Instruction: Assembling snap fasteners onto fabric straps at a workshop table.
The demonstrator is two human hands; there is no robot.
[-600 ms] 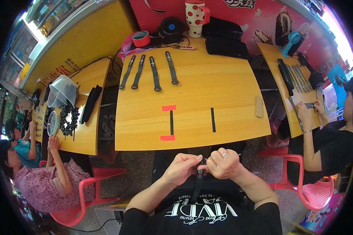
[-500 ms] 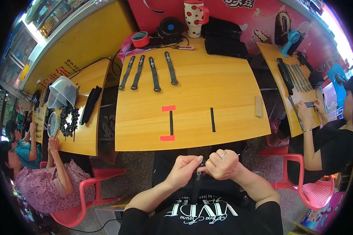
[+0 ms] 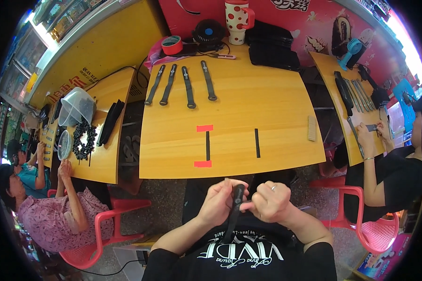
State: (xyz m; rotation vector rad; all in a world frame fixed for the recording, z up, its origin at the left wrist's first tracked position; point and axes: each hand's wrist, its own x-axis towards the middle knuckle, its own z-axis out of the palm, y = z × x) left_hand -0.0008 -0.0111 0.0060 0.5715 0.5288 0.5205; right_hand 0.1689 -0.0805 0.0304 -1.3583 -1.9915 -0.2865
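Observation:
Just in front of the table edge, my left hand is closed round a black strap with a rounded end. The strap hangs down toward my shirt. At its right side my right hand is curled, one digit touching the strap; what else lies inside those fingers is hidden. Several similar dark straps lie side by side at the back left of the table. Nearer, a short black strip sits between a red tape piece and another red tape piece. A second black strip lies to its right.
Along the back stand a red tape roll, a black fan, a dotted tumbler and stacked black pouches. A small tan block lies at the right edge. People work at side tables, by a pink chair.
My hands have drawn slightly apart, and the strap's rounded end now shows upright between them. My right hand has lowered a little. The view has shifted slightly.

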